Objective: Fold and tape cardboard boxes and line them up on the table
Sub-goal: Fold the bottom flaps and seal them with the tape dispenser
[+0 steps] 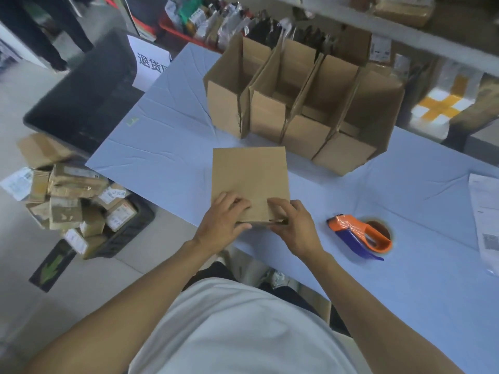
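White short-sleeved shirt (243, 327), dark trousers (208, 271), bare forearms.

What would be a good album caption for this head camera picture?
Both hands, left and right, grip a flat cardboard box near four open boxes and a tape dispenser.

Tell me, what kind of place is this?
Probably a parcel packing or returns room. Open brown cardboard boxes stand in a row on the pale blue table, an orange and blue tape dispenser lies ready, and labelled small parcels pile up in a black crate on the floor.
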